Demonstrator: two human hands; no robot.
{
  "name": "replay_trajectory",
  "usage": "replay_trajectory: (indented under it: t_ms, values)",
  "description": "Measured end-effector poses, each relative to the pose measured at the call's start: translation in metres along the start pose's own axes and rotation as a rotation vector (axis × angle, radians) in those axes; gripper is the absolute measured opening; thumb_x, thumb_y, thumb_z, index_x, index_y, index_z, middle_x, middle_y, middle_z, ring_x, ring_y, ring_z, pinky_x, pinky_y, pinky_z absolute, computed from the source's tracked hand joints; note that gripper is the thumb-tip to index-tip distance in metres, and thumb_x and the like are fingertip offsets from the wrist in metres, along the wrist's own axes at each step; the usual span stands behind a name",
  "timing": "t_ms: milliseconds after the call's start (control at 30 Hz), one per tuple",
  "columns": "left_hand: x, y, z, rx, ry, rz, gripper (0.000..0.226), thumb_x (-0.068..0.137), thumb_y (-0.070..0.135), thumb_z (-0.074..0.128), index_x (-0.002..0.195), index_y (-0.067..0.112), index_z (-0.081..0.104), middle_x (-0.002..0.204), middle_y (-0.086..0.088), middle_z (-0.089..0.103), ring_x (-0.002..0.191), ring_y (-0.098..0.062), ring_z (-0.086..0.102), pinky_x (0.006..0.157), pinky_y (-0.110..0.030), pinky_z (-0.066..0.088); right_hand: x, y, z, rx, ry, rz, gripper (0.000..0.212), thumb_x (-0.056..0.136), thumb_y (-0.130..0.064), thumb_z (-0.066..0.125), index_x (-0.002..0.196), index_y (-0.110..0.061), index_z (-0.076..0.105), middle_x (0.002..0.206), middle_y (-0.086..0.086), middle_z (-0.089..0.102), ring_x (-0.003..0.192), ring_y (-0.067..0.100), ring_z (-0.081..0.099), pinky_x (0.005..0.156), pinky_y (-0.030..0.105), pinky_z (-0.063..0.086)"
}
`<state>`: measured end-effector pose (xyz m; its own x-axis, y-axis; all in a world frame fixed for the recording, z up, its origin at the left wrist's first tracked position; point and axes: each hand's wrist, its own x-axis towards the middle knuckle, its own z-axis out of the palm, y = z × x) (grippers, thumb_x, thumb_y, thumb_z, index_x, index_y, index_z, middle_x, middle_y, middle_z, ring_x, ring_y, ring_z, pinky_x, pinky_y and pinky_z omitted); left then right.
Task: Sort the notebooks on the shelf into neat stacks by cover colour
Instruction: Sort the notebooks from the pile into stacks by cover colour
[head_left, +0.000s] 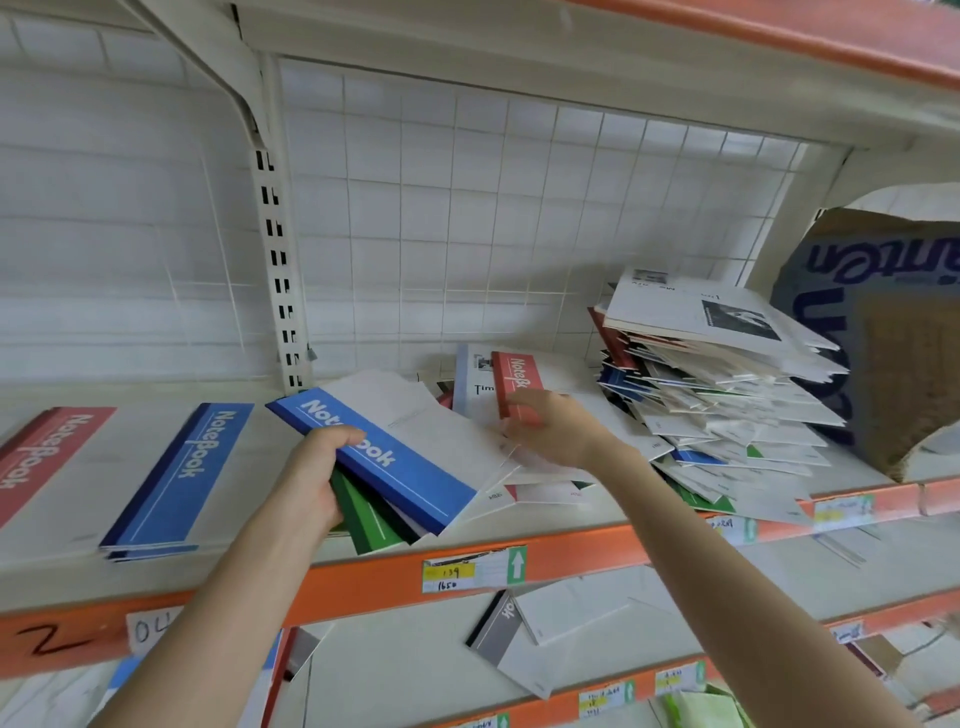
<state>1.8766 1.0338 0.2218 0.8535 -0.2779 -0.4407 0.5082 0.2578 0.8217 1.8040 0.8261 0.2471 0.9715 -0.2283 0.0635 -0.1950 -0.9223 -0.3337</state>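
While clasped by left hand (310, 480), blue notebook (421, 480) slanting far-left to near-right; right hand (556, 431) gripping red notebook (515, 378).

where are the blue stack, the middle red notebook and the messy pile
blue stack (176, 478), head view, on the top cover's blue band
red notebook (516, 379), head view, on its red band at the lettering
messy pile (727, 400), head view, on the splayed edges mid-pile

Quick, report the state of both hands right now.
Left hand: grips the blue notebook with a green notebook beneath it.
Right hand: pinches the red notebook.
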Motion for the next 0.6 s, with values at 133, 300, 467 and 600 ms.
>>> replay_trajectory:
  t_ms: [133, 300, 467, 600]
  values:
    - [-0.003, 0.005, -0.011, 0.002, 0.05, 0.024, 0.015, 0.087, 0.006, 0.049, 0.074, 0.012, 0.045, 0.072, -0.007, 0.051, 0.063, -0.025, 0.051, 0.056, -0.032, 0.04, 0.008, 0.026, 0.009, -0.079, -0.056, 0.015, 0.034, 0.09, -0.04, 0.054, 0.113, -0.016, 0.055, 0.116, 0.006, 0.056, 0.105, 0.025, 0.052, 0.081, 0.028, 0.037]
    - [-0.006, 0.007, -0.014, 0.026, 0.079, 0.023, 0.014, 0.087, 0.01, 0.051, 0.074, 0.013, 0.047, 0.073, -0.008, 0.053, 0.064, -0.024, 0.052, 0.056, -0.033, 0.04, 0.016, 0.027, 0.007, -0.296, -0.021, -0.036, 0.02, 0.096, -0.037, 0.041, 0.097, -0.02, 0.051, 0.105, 0.006, 0.059, 0.097, 0.027, 0.056, 0.073, 0.029, 0.034]
    - [-0.007, 0.007, -0.01, 0.021, 0.082, 0.024, 0.013, 0.09, 0.017, 0.053, 0.078, 0.013, 0.049, 0.073, -0.008, 0.054, 0.062, -0.024, 0.053, 0.055, -0.031, 0.04, 0.023, 0.038, 0.013, -0.382, 0.281, -0.075, 0.037, 0.101, -0.027, 0.026, 0.119, -0.006, 0.051, 0.095, 0.019, 0.065, 0.084, 0.035, 0.061, 0.065, 0.034, 0.038]
    - [-0.006, 0.004, -0.003, 0.001, 0.084, 0.02, 0.02, 0.093, 0.03, 0.053, 0.082, 0.013, 0.052, 0.075, -0.007, 0.057, 0.064, -0.023, 0.055, 0.053, -0.032, 0.039, 0.013, 0.032, 0.019, -0.046, 0.516, -0.312, 0.044, 0.089, -0.027, 0.031, 0.094, 0.005, 0.061, 0.057, 0.021, 0.06, 0.045, 0.034, 0.057, 0.044, 0.03, 0.03]
